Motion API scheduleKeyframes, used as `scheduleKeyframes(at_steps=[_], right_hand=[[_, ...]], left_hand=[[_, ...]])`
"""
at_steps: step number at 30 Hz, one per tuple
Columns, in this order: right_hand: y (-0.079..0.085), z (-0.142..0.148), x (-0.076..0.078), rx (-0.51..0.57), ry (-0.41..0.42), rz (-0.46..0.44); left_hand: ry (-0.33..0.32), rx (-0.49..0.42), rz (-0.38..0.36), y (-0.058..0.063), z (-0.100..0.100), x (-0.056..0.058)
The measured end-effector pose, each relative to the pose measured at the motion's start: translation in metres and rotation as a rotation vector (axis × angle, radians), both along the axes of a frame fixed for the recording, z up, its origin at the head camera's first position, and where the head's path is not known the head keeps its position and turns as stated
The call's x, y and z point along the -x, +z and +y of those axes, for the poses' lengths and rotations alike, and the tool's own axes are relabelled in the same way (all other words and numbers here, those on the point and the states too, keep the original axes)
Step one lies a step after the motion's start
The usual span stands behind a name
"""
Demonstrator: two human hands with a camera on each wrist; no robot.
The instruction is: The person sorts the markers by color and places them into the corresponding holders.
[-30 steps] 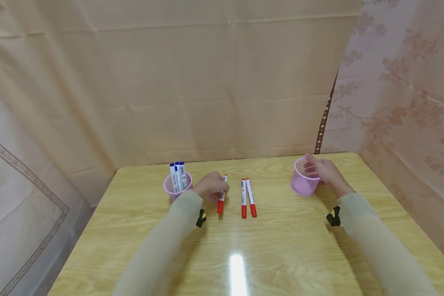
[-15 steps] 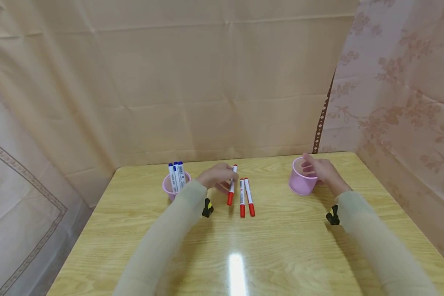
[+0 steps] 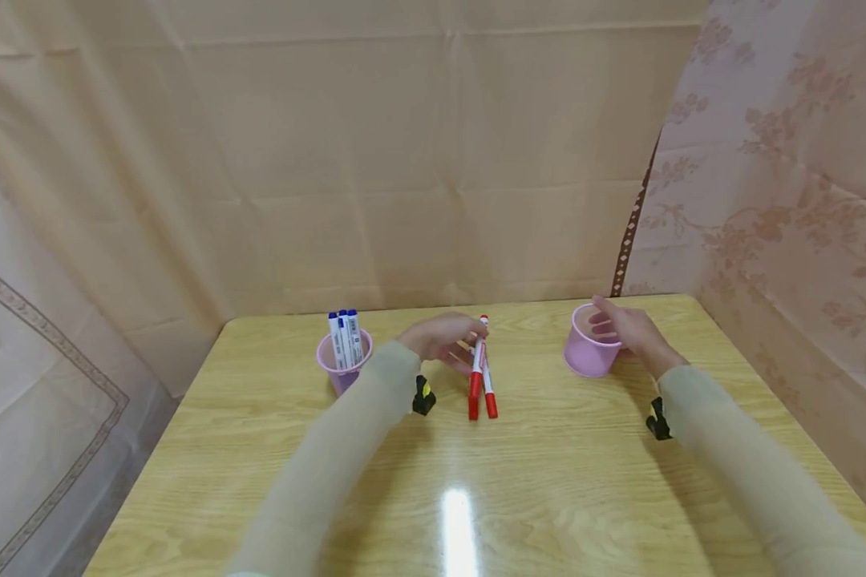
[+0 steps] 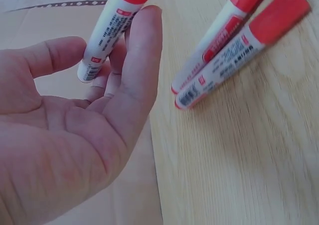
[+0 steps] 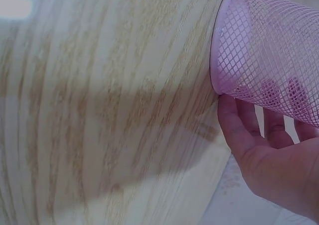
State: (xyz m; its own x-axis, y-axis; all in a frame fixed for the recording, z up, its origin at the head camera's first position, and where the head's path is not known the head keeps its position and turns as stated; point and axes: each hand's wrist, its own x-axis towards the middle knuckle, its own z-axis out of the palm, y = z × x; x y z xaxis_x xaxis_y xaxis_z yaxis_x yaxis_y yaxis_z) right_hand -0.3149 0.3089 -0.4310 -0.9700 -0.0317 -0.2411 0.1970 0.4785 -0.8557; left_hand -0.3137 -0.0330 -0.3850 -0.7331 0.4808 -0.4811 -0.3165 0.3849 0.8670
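Note:
My left hand pinches a red-capped whiteboard marker between thumb and fingers, its red cap pointing toward me. Two more red-capped markers lie side by side on the table below it; in the head view the held marker overlaps one of them, and the other marker shows just to the right. On the right side, a pink mesh pen cup stands upright with no markers showing in it. My right hand holds this cup from its right side, fingers along the mesh wall and thumb up at the rim.
Several blue-capped markers stand in a second pink pen cup at the left, close to my left forearm. The wooden table ends at a beige cloth backdrop, with a patterned cloth on the right.
My left hand has lifted the red-capped marker off the table and carried it rightward, over the other two. The right hand stays at its cup.

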Motion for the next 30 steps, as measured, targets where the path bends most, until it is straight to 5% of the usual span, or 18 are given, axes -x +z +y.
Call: scheduleKeyframes(at_steps=[10, 30], right_hand=[[-0.005, 0.002, -0.003, 0.02, 0.005, -0.015], [-0.007, 0.007, -0.001, 0.321, -0.096, -0.129]], left_hand=[[-0.017, -0.012, -0.038, -0.011, 0.023, 0.001], [-0.055, -0.087, -0.061, -0.009, 0.056, 0.004]])
